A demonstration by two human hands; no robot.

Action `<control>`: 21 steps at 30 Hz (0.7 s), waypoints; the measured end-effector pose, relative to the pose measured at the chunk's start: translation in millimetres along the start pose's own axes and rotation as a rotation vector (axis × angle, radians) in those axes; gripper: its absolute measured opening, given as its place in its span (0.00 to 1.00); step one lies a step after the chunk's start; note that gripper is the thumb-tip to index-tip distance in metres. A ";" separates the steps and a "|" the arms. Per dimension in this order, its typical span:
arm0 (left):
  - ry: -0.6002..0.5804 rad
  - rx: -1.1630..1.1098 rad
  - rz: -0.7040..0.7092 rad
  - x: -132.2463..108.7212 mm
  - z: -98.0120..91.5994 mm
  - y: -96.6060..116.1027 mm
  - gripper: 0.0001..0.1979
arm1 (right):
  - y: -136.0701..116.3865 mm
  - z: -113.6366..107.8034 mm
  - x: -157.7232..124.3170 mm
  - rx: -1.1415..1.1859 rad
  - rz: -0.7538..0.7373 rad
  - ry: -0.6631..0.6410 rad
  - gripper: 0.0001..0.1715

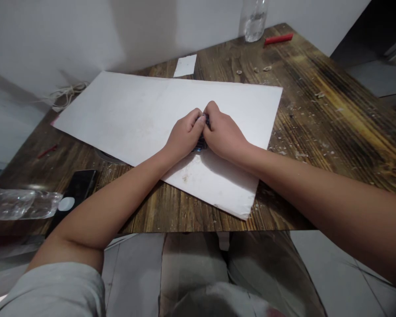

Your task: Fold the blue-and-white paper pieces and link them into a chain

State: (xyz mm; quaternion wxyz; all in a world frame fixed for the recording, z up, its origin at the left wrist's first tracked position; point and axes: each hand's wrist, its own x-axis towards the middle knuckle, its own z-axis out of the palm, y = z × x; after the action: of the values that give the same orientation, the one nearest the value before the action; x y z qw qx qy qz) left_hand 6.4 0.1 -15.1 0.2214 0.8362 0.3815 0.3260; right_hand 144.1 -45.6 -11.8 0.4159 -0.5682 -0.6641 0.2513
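Pinching small dark object (201,144) between left hand (185,136) and right hand (225,135), fingers pressed together, mostly covering it; white sheet (125,119) beneath hands, seemingly shielding wooden table (303,127).

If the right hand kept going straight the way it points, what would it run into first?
Probably the small dark object between the hands, which the right hand already seems to touch; the left hand's fingers lie just beyond. It is mostly hidden, so depth is unclear.
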 end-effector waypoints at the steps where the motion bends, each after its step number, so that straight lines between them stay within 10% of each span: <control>1: -0.003 0.000 -0.001 0.1 0.1 -0.1 0.22 | -0.4 -0.2 -0.5 -0.002 -0.003 -0.005 0.03; 21: -0.022 -0.073 -0.043 -1.4 -1.9 3.8 0.19 | -0.3 1.4 -5.5 0.059 -0.033 -0.005 0.08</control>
State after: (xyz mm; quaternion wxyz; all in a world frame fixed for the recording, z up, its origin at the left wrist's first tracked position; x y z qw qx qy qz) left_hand 6.2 -3.1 -12.0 0.2628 0.8226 0.3851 0.3256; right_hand 142.8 -50.8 -13.8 0.4350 -0.5438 -0.6668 0.2654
